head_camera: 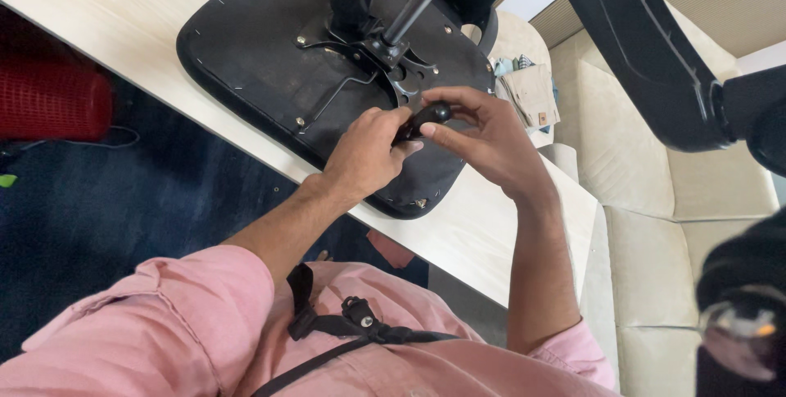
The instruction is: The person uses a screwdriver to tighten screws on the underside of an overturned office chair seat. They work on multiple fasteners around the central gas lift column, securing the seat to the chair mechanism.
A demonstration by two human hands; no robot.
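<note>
Head view, left to right. A red ribbed roll (51, 101) lies on the dark blue carpet (123, 200) beyond the table's far edge. The table (491, 233) is pale wood-grain laminate, long and flat, running diagonally across the view.

An upturned chair seat (246, 45) rests on the table, its rounded corner overhanging the near edge. Its underside is matte black, smooth, with small silver screw heads dotted around the rim. A black metal plate (385, 57) is bolted at the seat's centre; a thin bent wire rod runs from it across the seat. A grey cylindrical post (413, 8) rises from the plate.

The left hand (364, 151) is curled closed, fingers wrapped around a short black lever (422, 119) with a rounded, glossy knob end. The lever sits above the seat's near-edge side, just beside the plate. The right hand (491, 139) is half closed: its thumb and fingertips pinch the knob end of the same lever, the palm open behind them. The two hands touch at the lever.

Both forearms are bare; pink cloth sleeves (164, 323) are rolled up at the elbows. A black strap with a buckle (356, 315) crosses the pink shirt.

Past the table's right corner, folded tan cloth (532, 94) lies on a cream cushion. A cream sofa (679, 192), soft and panelled, fills the right side. Black moulded plastic chair parts (647, 45), curved and ribbed, hang over it at upper right.
</note>
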